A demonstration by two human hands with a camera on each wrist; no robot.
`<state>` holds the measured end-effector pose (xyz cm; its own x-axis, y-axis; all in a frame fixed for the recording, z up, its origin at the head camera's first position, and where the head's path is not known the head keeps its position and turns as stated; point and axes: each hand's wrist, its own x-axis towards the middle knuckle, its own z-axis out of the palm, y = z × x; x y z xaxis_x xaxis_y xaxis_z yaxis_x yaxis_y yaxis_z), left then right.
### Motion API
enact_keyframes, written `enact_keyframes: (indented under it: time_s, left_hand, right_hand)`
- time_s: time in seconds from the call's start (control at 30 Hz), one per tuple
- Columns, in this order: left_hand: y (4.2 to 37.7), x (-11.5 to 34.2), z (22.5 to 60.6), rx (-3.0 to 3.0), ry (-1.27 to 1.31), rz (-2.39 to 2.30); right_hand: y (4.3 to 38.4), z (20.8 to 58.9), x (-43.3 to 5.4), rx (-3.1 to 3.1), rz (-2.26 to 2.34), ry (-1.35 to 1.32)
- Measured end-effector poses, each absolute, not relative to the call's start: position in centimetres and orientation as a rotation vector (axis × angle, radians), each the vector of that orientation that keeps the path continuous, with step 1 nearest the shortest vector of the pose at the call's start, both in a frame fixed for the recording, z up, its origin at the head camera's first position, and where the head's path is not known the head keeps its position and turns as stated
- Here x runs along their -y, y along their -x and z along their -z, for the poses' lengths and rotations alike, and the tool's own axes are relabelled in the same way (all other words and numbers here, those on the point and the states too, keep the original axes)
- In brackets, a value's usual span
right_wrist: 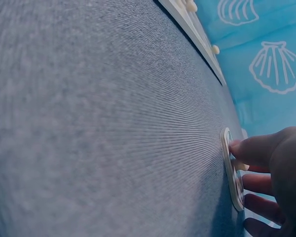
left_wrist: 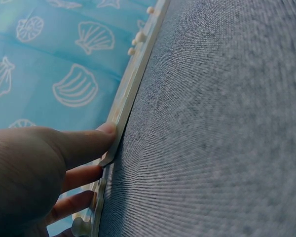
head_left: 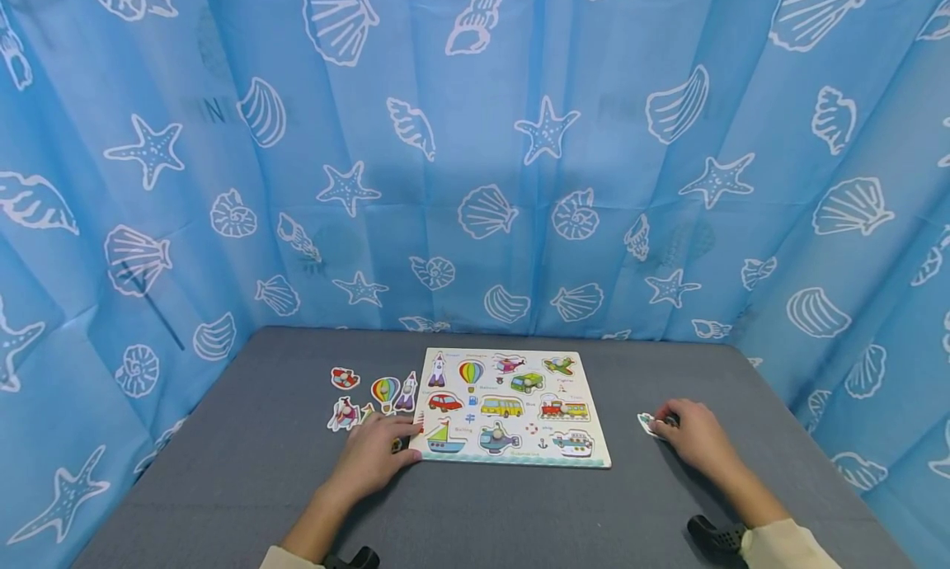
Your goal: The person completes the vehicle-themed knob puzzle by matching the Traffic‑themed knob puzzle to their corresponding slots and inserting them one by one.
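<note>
- While the right hand [head_left: 690, 437] bends over a small flat puzzle piece [head_left: 644, 425] on the table [head_left: 564, 519], its thumb and fingers pinch it near a round knob [right_wrist: 241, 166]; most of its print is covered, can't read it.
- Piece sits right of the puzzle board [head_left: 512, 460], apart from it.
- Left hand [head_left: 374, 453] isn't clenched: fingers loosely extended, thumb tip on the board's near left edge, index by the corner, other fingers reaching over the loose pieces.
- Loose pieces left of the board: red one [head_left: 345, 378] farthest out, balloon [head_left: 385, 392] and rocket [head_left: 406, 393] side by side, helicopter [head_left: 344, 414] nearer the person. Green-yellow piece [head_left: 367, 411] is partly blocked by the left hand.
- Board lies flat: cream face, teal strip along the near edge, colourful vehicle pictures. Pale rounded knobs [left_wrist: 139, 37] stand up from it in the left wrist view.
- Held piece: pale, fairly thick edge, rounded outline.
- Table: grey cover, fine ribbed weave.
- Behind: blue curtain [head_left: 438, 181], soft vertical folds, white shell and starfish print.
- Cream sleeves [head_left: 787, 544], black wrist straps [head_left: 716, 534].
</note>
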<state>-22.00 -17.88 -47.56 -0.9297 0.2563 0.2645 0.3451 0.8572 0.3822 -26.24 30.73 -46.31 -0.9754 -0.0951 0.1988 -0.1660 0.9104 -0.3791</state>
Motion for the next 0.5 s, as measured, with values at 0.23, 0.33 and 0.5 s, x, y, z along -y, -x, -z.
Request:
enact_keyframes:
  time_s: [0.23,0.33,0.5]
  left_hand:
    - [22.05,17.92,47.66,2.837,0.459,0.637]
    - [22.06,17.92,47.65,2.831,0.466,0.637]
    - [22.06,17.93,47.61,2.822,0.476,0.640]
  right_hand:
    - [25.89,46.48,-30.59,2.862,-0.595,-0.226]
    - [25.84,46.59,-30.48,2.852,-0.599,-0.223]
    - [25.85,46.71,-30.19,2.845,-0.617,-0.213]
